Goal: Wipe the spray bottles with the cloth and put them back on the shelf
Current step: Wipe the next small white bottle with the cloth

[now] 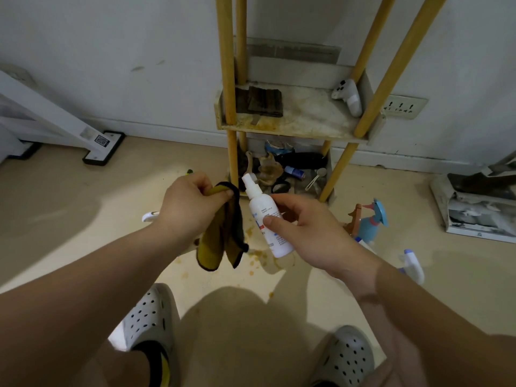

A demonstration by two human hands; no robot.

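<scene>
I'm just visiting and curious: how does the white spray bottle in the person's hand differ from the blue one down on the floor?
The white spray bottle is slim and plain white with a printed label; the blue spray bottle has a wider trigger-type head. The white one is held tilted in the right hand, beside the cloth in the left hand; the blue one sits on the floor near the shelf. Both are off the shelf.

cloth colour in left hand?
Yellow with black edging, head view.
</scene>
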